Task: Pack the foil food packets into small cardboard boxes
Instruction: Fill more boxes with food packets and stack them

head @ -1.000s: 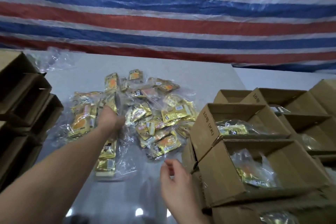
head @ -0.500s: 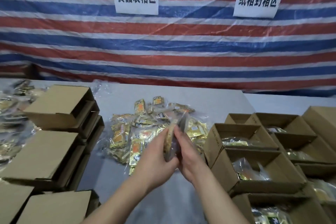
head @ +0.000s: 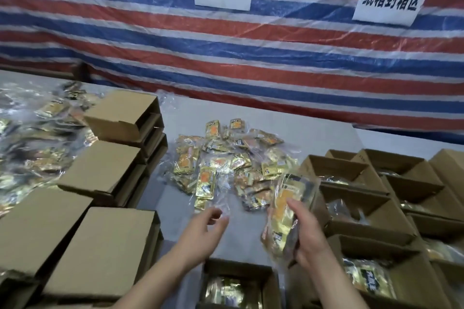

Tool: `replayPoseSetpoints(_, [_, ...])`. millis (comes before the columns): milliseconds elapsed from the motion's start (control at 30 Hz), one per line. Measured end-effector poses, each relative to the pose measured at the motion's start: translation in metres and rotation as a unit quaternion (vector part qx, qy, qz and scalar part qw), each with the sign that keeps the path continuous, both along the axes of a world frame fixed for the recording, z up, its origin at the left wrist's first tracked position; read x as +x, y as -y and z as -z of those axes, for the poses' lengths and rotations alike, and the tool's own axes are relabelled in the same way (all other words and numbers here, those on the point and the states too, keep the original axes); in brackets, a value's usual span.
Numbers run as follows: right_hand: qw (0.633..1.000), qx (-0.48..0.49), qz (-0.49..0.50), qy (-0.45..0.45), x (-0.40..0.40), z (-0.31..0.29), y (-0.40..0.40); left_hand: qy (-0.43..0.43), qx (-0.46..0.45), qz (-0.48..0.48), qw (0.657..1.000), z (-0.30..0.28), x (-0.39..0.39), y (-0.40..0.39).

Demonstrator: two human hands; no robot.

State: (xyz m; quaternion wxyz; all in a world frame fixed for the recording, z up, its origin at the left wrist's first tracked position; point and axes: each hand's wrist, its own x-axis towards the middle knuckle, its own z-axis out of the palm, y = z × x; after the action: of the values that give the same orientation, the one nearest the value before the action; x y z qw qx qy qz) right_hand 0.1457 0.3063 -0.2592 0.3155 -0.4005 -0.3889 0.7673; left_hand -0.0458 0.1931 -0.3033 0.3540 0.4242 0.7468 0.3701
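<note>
A pile of gold foil food packets (head: 226, 165) in clear wrap lies on the grey table, straight ahead. My right hand (head: 305, 231) grips a bundle of foil packets (head: 286, 211) held upright just left of the open cardboard boxes (head: 356, 198). My left hand (head: 204, 228) hovers empty with relaxed fingers near the pile's front edge. An open box (head: 270, 281) with foil packets inside sits right below both hands.
Closed cardboard boxes (head: 100, 175) are stacked on the left. More loose packets (head: 32, 143) lie at the far left. Several open boxes (head: 414, 183) holding packets fill the right side. A striped tarp (head: 226, 57) with paper signs hangs behind the table.
Both hands held the bundle together; now my left hand has let go and moved left, while my right hand carries the bundle to the right, toward the open boxes.
</note>
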Motion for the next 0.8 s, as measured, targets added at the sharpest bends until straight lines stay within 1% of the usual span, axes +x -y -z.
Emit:
replayPoseSetpoints(67, [0.996,0.027,-0.054,0.059,0.009,0.013,0.008,-0.001,-0.073,0.012,0.997,0.040,-0.007,0.016])
replayPoseSetpoints(100, [0.990,0.056,-0.097,0.090,0.011,0.019,0.012,0.015,-0.104,0.021,0.994,0.057,-0.008,0.023])
replayPoseSetpoints(167, [0.959,0.131,-0.187,0.166,0.008,0.029,0.018,0.053,-0.141,0.035,0.988,0.086,-0.008,0.034])
replayPoseSetpoints(200, [0.936,0.173,-0.233,0.202,0.003,0.034,0.021,0.064,-0.144,0.043,0.986,0.095,-0.006,0.038])
replayPoseSetpoints(267, [0.885,0.237,-0.318,0.245,-0.008,0.045,0.025,0.076,-0.138,0.044,0.987,0.103,-0.001,0.041])
replayPoseSetpoints(400, [0.812,0.264,-0.433,0.288,-0.020,0.071,0.036,0.088,-0.092,0.010,0.992,0.109,0.007,0.044])
replayPoseSetpoints(500, [0.749,0.312,-0.485,0.327,-0.022,0.078,0.039,0.124,-0.078,-0.014,0.989,0.117,0.008,0.044])
replayPoseSetpoints(533, [0.724,0.332,-0.501,0.339,-0.023,0.078,0.038,0.131,-0.073,-0.022,0.988,0.119,0.008,0.044])
replayPoseSetpoints(600, [0.650,0.381,-0.541,0.374,-0.027,0.079,0.038,0.130,-0.064,-0.031,0.989,0.123,0.008,0.044])
replayPoseSetpoints(633, [0.622,0.391,-0.557,0.387,-0.027,0.083,0.039,0.127,-0.061,-0.034,0.989,0.124,0.008,0.044])
replayPoseSetpoints(667, [0.609,0.391,-0.567,0.394,-0.027,0.089,0.042,0.126,-0.059,-0.040,0.989,0.126,0.009,0.044])
replayPoseSetpoints(800, [0.603,0.356,-0.562,0.439,-0.029,0.122,0.047,0.136,-0.050,-0.046,0.988,0.131,0.012,0.047])
